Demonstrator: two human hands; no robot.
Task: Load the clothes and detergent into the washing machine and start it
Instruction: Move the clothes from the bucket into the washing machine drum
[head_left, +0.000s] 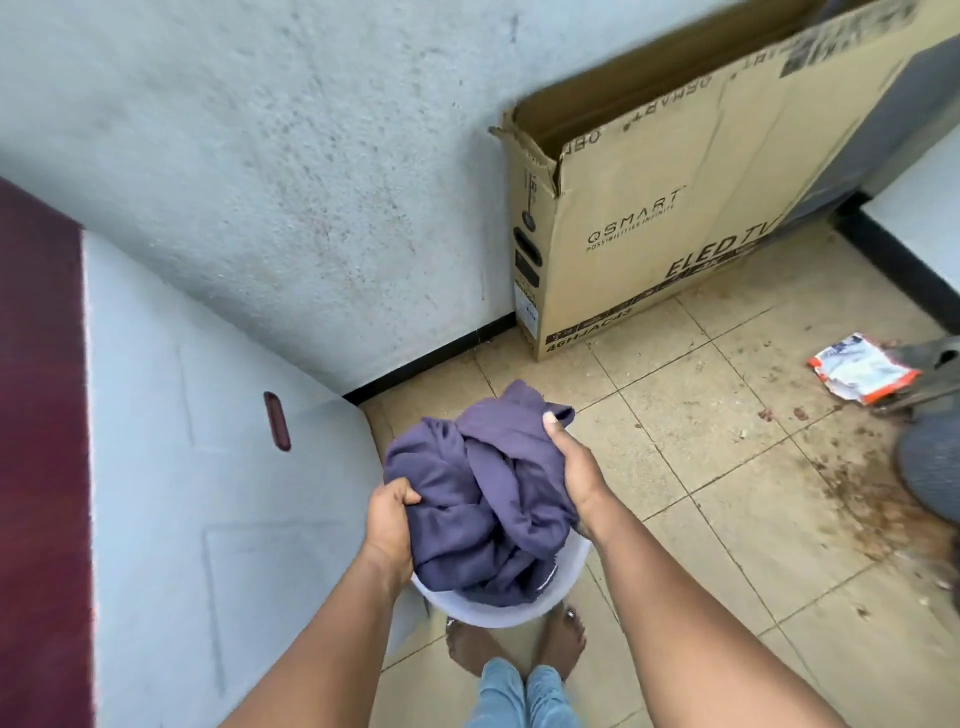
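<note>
Beside washing machine, hands gripping purple clothes, cardboard box behind

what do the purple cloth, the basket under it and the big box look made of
Cloth: soft matte knit, maybe fleece or cotton, judging by its thick limp folds.
Basket: likely plastic, with a smooth, pale, slightly glossy rim.
Box: brown corrugated cardboard, matte, printed, with a torn top edge.

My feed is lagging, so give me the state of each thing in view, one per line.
Clothes: bunched, gripped by both hands over the tub.
Tub: on the floor, clothes partly inside.
Left hand: gripping clothes.
Right hand: gripping clothes.
Washer: lid closed.
Box: upright, top open.
Packet: crumpled on the floor.
</note>
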